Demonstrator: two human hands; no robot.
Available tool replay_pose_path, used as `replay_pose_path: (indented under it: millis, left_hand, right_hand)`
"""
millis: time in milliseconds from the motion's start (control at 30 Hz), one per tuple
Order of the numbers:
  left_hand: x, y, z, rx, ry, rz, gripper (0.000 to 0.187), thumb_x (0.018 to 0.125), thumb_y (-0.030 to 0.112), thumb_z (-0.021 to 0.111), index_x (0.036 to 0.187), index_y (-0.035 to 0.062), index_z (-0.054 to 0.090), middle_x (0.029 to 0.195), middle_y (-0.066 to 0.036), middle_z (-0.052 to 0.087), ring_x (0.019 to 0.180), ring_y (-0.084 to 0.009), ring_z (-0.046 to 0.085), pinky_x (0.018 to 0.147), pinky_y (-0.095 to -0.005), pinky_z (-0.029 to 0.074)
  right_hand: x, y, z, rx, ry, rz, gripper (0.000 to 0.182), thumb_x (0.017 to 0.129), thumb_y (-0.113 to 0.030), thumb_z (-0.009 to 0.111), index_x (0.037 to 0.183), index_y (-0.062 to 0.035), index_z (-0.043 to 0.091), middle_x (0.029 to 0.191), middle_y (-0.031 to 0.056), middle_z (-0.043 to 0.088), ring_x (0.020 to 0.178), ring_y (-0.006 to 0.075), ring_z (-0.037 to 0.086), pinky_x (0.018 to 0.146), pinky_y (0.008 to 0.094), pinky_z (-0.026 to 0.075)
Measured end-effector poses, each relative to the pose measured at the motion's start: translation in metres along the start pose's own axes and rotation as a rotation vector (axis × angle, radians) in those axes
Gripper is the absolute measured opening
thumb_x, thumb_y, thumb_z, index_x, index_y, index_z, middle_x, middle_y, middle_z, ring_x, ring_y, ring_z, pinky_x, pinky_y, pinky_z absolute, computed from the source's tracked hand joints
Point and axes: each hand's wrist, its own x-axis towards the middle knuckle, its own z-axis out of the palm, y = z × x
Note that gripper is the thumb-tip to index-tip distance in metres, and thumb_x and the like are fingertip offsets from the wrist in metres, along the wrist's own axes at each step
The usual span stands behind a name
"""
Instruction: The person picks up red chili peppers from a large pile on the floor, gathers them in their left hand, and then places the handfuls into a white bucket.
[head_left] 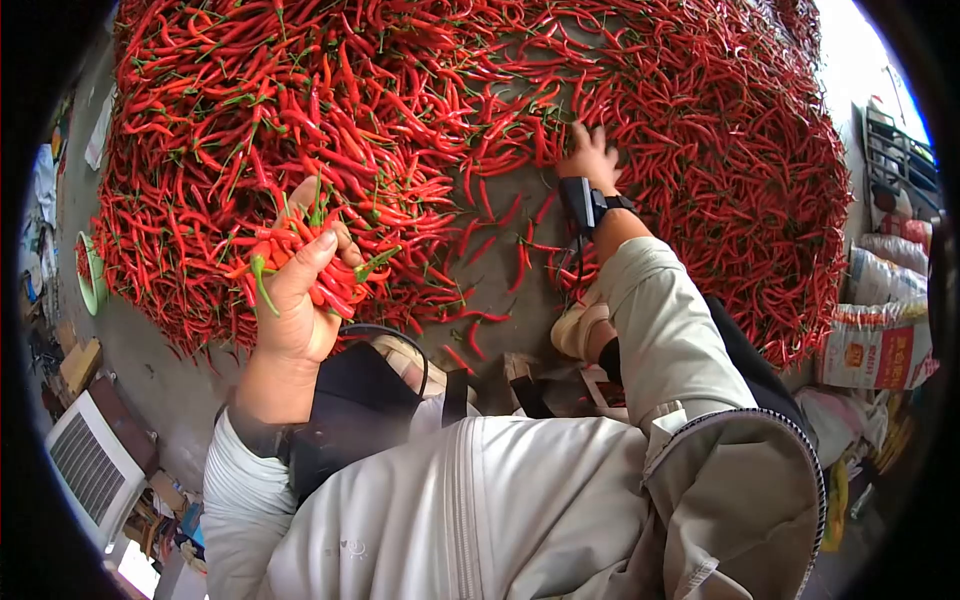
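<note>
A bunch of red chili peppers (338,285) with green stems is gripped in my left hand (305,275), thumb across the front. Beneath and beyond it spreads a large heap of red chilies (300,100). My right hand (592,160) reaches forward with fingers spread, at the inner edge of a second heap of red chilies (720,170). Its fingertips are over or touching chilies there; I see nothing held in it. A dark device (582,205) is strapped on my right wrist. Loose chilies (520,262) lie scattered on the floor between the heaps.
Grey concrete floor (495,290) shows between the heaps. At the right stand printed sacks (875,345). A green-rimmed basket (92,275) sits at the left, with a white louvred panel (90,455) lower down. My shoes (575,330) are close to the loose chilies.
</note>
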Motion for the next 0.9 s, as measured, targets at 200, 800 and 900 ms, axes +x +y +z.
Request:
replay_pose_path:
  millis: [200, 800, 900]
  left_hand:
    - [0.001, 0.002, -0.001, 0.014, -0.013, 0.017, 0.052, 0.079, 0.002, 0.055, 0.128, 0.0026, 0.036, 0.082, -0.008, 0.055, 0.072, -0.0152, 0.056, 0.068, -0.0278, 0.047]
    - [-0.001, 0.007, 0.001, 0.031, -0.057, 0.048, 0.047, 0.080, 0.005, 0.056, 0.125, 0.0019, 0.041, 0.083, -0.006, 0.056, 0.074, -0.0137, 0.055, 0.069, -0.0257, 0.045]
    - [-0.002, 0.006, 0.000, 0.040, -0.061, 0.046, 0.047, 0.081, 0.006, 0.055, 0.125, 0.0018, 0.040, 0.082, -0.006, 0.055, 0.075, -0.0136, 0.054, 0.069, -0.0259, 0.044]
  right_hand:
    - [-0.070, -0.005, 0.021, -0.208, -0.261, -0.568, 0.062, 0.071, -0.018, 0.058, 0.128, -0.0365, 0.040, 0.146, 0.0071, 0.007, 0.128, 0.0483, 0.012, 0.094, 0.0672, 0.024]
    - [-0.124, 0.057, 0.011, -0.506, -1.112, -0.732, 0.062, 0.069, -0.021, 0.056, 0.129, -0.0217, 0.040, 0.105, 0.0144, 0.057, 0.093, 0.0307, 0.058, 0.073, 0.0465, 0.047]
    - [-0.107, 0.053, -0.010, -0.640, -0.901, -0.602, 0.067, 0.069, -0.028, 0.058, 0.132, -0.0288, 0.035, 0.113, 0.0137, 0.053, 0.097, 0.0333, 0.057, 0.078, 0.0497, 0.045]
